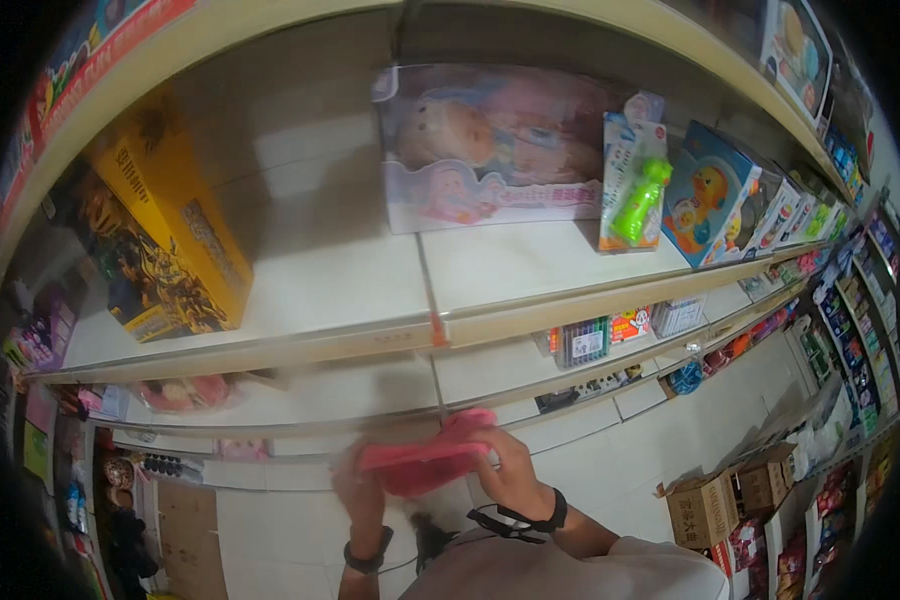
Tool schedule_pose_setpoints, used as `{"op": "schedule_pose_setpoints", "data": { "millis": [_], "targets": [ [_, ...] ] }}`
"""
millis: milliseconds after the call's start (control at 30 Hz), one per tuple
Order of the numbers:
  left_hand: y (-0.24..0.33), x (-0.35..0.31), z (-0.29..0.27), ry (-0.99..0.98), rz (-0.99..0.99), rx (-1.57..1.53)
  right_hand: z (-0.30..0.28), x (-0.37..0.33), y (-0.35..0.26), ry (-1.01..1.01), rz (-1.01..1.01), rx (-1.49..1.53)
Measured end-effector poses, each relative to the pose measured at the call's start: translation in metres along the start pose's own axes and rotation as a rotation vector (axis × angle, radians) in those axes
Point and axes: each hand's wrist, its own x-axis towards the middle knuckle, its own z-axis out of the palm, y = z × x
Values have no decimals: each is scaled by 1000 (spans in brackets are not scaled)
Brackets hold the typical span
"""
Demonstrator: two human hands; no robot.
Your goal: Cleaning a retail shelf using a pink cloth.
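Observation:
Between my two hands is a pinkish-red cloth (pixel 425 465), held up in front of my body, just below the front edges of the shelves. My right hand (pixel 510 465) is closed on its right side, where part of the cloth bunches upward. On the left end, my left hand (pixel 358 485) grips the cloth too, a little blurred, its fingers partly hidden behind the fabric. Each wrist has a dark band. The nearest shelf board (pixel 360 385) lies just beyond the cloth.
On the upper white shelf (pixel 340 270) stand a yellow toy box (pixel 205 250), a boxed doll (pixel 500 150), a green toy on a card (pixel 640 200) and a blue duck box (pixel 710 195). Lower down is a pack of pens (pixel 582 342). Cardboard boxes (pixel 703 512) sit at right on the floor.

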Motion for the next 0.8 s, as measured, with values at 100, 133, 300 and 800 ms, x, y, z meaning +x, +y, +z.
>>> {"op": "schedule_pose_setpoints", "data": {
  "millis": [100,133,300,800],
  "targets": [
    [46,-13,3,178,89,151,-22,-20,4,-23,-109,-102],
    [57,-23,7,220,130,189,-28,-32,8,-70,-89,-136],
    [111,-79,38,244,353,333,-47,-96,29,-392,-3,-89],
    [109,-93,47,431,352,432,-63,-173,107,-560,179,-293]
  ]
}}
